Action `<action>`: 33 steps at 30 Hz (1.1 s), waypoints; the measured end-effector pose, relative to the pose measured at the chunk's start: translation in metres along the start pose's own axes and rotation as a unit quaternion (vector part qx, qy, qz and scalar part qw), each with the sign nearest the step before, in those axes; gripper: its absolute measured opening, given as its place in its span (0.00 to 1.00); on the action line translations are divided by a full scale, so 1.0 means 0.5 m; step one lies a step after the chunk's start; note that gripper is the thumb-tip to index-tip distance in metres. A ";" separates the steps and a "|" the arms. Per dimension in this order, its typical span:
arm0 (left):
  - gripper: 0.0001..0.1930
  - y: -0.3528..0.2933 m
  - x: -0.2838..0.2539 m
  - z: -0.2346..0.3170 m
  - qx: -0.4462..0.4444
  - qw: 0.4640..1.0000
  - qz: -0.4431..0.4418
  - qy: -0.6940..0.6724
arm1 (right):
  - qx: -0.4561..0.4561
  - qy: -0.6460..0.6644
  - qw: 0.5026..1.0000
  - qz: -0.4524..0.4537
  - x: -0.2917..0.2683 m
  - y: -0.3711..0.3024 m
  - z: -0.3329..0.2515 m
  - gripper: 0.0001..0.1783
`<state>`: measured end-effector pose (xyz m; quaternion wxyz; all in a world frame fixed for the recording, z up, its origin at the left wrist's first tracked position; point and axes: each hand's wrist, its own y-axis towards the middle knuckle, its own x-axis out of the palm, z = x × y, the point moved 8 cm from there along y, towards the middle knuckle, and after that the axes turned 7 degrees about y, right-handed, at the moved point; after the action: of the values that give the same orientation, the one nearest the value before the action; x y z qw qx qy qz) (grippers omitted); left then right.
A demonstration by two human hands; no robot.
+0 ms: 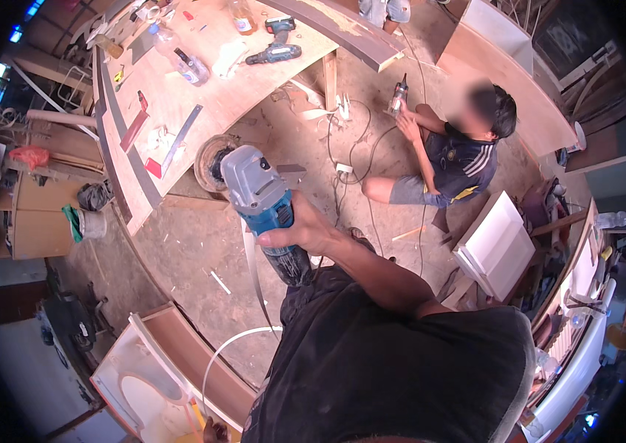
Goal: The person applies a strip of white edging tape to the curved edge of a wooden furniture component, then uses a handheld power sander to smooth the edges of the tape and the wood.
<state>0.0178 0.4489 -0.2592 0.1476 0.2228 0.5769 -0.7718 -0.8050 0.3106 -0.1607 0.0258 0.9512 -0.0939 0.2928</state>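
Note:
My right hand [304, 227] is wrapped around the body of a blue and grey angle grinder [255, 184]. The grinder's round disc [212, 164] is up beside the near edge of the wooden worktable [213, 100], and I cannot tell whether they touch. At the lower edge, my left hand [215, 430] shows only in part, dark and small. Its fingers are curled at the lower end of a thin white strip [230, 336], which arches up toward my clothes. A pale flat band [252, 258] hangs below the grinder.
On the worktable lie a cordless drill [276, 50], plastic bottles [192, 68], a metal ruler [181, 136] and a red-handled tool [134, 129]. A co-worker [461, 151] crouches at right holding a power tool [399, 96]. Cords [350, 148] cross the floor. A cabinet piece [169, 369] stands lower left.

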 end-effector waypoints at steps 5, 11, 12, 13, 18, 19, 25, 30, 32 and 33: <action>0.14 -0.067 0.320 0.169 0.330 0.820 -0.360 -0.298 | -0.004 0.049 0.999 -0.005 0.017 0.012 0.024 0.37; 0.22 -0.202 0.456 0.327 0.270 0.744 -0.280 -0.544 | 0.016 0.024 0.999 -0.035 0.024 0.016 0.019 0.35; 0.22 -0.203 0.469 0.340 0.272 0.741 -0.282 -0.545 | 0.014 0.028 0.999 -0.037 0.023 0.016 0.015 0.34; 0.22 -0.239 0.494 0.370 0.295 0.724 -0.323 -0.534 | 0.014 0.035 0.999 -0.039 0.023 0.013 0.015 0.34; 0.15 -0.428 0.659 0.462 0.367 0.645 -0.471 -0.478 | -0.009 0.050 0.997 -0.064 0.042 -0.003 -0.003 0.31; 0.13 -0.452 0.699 0.474 0.370 0.649 -0.481 -0.458 | -0.021 0.047 0.997 -0.065 0.044 -0.009 -0.013 0.30; 0.17 -0.516 0.917 0.431 0.228 0.761 -0.505 -0.338 | -0.066 0.003 0.994 -0.091 0.049 -0.017 -0.017 0.26; 0.15 -0.498 1.057 0.408 0.191 0.802 -0.523 -0.216 | -0.091 -0.004 0.989 -0.120 0.062 -0.025 -0.033 0.28; 0.13 -0.474 1.077 0.396 0.182 0.811 -0.527 -0.180 | -0.102 -0.022 0.986 -0.129 0.058 -0.029 -0.030 0.30; 0.14 -0.458 1.071 0.397 0.198 0.841 -0.466 -0.190 | -0.108 -0.024 0.986 -0.127 0.056 -0.034 -0.029 0.31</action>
<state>-0.5865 0.3411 -0.2990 -0.1702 -0.1986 0.4080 -0.8747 -0.7869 0.3241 -0.1328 0.1628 0.9539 -0.0040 0.2522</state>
